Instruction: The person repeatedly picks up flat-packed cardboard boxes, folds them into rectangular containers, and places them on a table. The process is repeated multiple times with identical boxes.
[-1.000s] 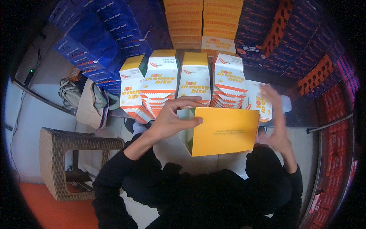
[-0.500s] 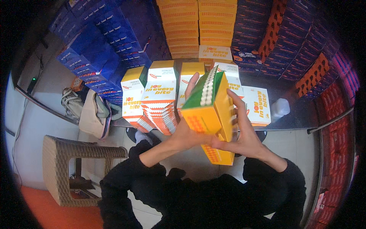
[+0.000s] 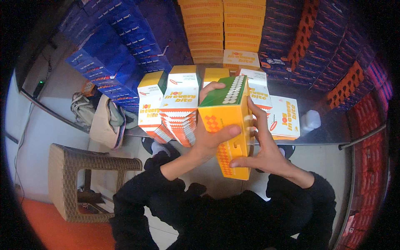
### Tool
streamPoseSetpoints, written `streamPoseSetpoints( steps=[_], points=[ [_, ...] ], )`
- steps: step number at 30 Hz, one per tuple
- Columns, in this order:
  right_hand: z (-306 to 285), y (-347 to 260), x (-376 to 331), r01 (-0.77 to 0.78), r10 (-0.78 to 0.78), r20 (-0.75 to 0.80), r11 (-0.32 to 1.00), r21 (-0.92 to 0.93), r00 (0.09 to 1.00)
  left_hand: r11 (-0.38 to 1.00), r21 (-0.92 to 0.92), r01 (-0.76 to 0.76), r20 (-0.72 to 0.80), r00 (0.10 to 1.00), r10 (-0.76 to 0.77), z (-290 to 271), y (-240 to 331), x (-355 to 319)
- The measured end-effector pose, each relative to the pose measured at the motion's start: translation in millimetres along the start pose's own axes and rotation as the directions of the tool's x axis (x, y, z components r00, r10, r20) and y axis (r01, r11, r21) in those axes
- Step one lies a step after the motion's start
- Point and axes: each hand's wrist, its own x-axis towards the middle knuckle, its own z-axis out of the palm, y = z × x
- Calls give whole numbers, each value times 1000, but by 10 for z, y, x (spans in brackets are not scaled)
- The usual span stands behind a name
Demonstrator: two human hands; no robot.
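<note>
Between my two hands, in front of the table's near edge, is a tilted yellow carton [image 3: 235, 114] with a green side printed with white ovals. My left hand [image 3: 210, 139] wraps its left side, the thumb pressed on the yellow panel near a small slot. On the carton's right side, my right hand [image 3: 264, 152] grips with fingers up along the edge and thumb low on the panel. Just beyond the hands, flattened white, orange and yellow cartons [image 3: 179, 98] lie in fanned stacks, and one stack is partly hidden behind the held carton.
A shorter stack of white cartons [image 3: 285, 114] lies right of the hands, beside a white plastic bottle [image 3: 310, 121]. Yellow boxes [image 3: 204, 31] and dark blue boxes [image 3: 146, 37] rise behind. A wicker stool [image 3: 58, 183] and a beige bag [image 3: 102, 129] are at left.
The carton's yellow panels, spread apart and blurred before, now line up in one long face. My left thumb has come onto the front panel. The view has shifted slightly.
</note>
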Motion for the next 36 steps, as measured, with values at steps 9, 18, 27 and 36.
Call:
streamPoseSetpoints(
  steps=[9, 18, 27, 36],
  points=[
    [100, 127, 103, -100, 104, 0, 956, 275, 995, 998, 63, -11, -152, 988, 21, 108, -40, -8],
    [133, -43, 30, -129, 137, -78, 986, 103, 987, 917, 379, -127, -82, 982, 170, 193, -50, 52],
    [36, -156, -104, -147, 189, -65, 904, 400, 980, 915, 301, 268, -291, 940, -179, 79, -35, 27],
    [143, -121, -118, -190, 234, -41, 868, 458, 971, 766, 500, 404, -430, 884, -186, -74, -107, 85]
  ],
)
